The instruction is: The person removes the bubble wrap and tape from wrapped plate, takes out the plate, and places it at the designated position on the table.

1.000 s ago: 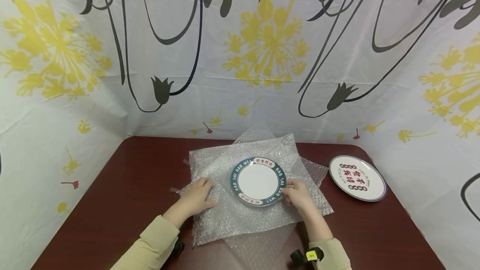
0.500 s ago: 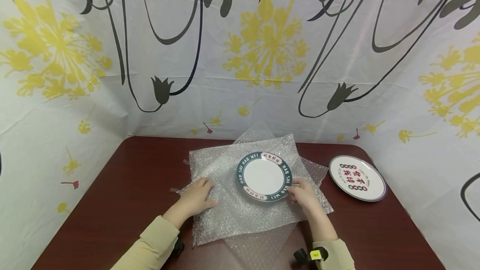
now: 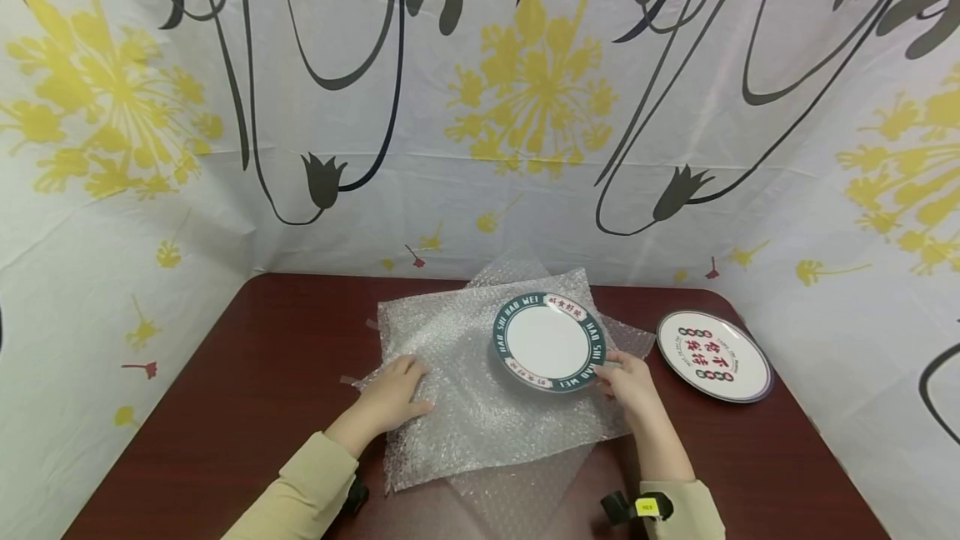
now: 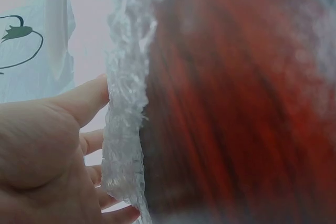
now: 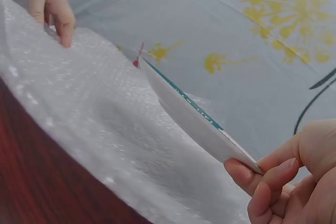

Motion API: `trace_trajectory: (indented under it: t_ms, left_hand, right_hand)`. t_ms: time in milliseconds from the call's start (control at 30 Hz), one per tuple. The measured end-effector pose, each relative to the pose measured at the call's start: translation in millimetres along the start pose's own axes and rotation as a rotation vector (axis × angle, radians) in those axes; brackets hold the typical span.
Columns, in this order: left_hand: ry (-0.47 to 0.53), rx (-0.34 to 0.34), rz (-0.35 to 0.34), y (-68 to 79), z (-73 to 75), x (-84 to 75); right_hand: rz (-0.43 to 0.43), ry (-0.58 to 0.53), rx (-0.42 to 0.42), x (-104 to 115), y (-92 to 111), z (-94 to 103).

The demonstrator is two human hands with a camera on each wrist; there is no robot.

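Observation:
A white plate [image 3: 550, 342] with a teal lettered rim is held over the right part of the bubble wrap [image 3: 457, 427]. My right hand [image 3: 630, 382] pinches its right edge between thumb and fingers. Seen side-on in the right wrist view, the plate [image 5: 191, 121] is tilted and raised off the wrap. My left hand [image 3: 392, 394] rests on the wrap's left edge with its fingers spread. In the left wrist view, the left hand's thumb and fingertips [image 4: 94, 90] touch the bubble wrap edge [image 4: 126, 82]; nothing else is in that hand.
A second white plate [image 3: 715, 357] with red lettering and a dark rim lies at the right of the dark red table [image 3: 300, 348]. Another bubble wrap sheet [image 3: 517, 490] sticks out beneath the top one. A patterned white cloth [image 3: 420, 123] hangs behind.
My right hand has moved the teal-rimmed plate to the right and away from me, lifting it off the bubble wrap. My left hand has stayed in place.

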State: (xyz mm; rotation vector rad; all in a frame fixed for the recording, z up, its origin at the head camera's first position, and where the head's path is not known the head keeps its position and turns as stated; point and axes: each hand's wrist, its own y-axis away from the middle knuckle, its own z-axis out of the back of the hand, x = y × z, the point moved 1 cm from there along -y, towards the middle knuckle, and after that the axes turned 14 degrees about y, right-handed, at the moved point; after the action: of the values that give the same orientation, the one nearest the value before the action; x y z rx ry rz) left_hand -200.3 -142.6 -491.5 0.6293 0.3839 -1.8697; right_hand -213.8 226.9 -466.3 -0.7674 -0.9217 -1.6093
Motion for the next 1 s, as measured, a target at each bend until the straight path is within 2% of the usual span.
trace_trajectory:
  t_ms: [533,733,1000]
  left_hand:
    - [0.034,0.032,0.019,1.6,1.6,-0.8]
    - [0.039,0.034,0.022,1.9,2.0,-1.3]
    - [0.037,0.029,0.021,1.8,0.3,0.1]
  right_hand:
    - [-0.031,0.001,-0.033,-11.6,1.5,41.1]
    - [-0.047,0.008,-0.075,-14.1,2.5,53.2]
    - [-0.082,-0.05,-0.13,-18.6,4.0,62.3]
